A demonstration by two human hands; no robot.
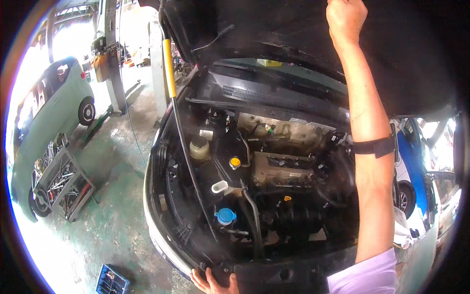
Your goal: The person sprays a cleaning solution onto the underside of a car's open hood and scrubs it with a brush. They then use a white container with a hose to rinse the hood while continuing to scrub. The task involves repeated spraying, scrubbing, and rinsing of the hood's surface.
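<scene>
An open car engine bay (293,230) lies in front of me, under a raised dark bonnet (416,63). My left hand (214,284) rests with fingers spread on the front edge of the bay, beside the headlight side. My right arm stretches up, and the right hand (346,18) is closed in a fist against the bonnet's dark underside; what it grips, if anything, is hidden. A thin prop rod (188,159) with a yellow sleeve (169,68) runs from the front of the bay up to the bonnet.
In the bay sit a blue cap (225,216), a yellow cap (235,162), a white filler neck (219,187) and the engine cover (281,170). A tool cart (68,183), a blue crate (111,280), a lift post (115,78) and a pale car (61,112) stand left.
</scene>
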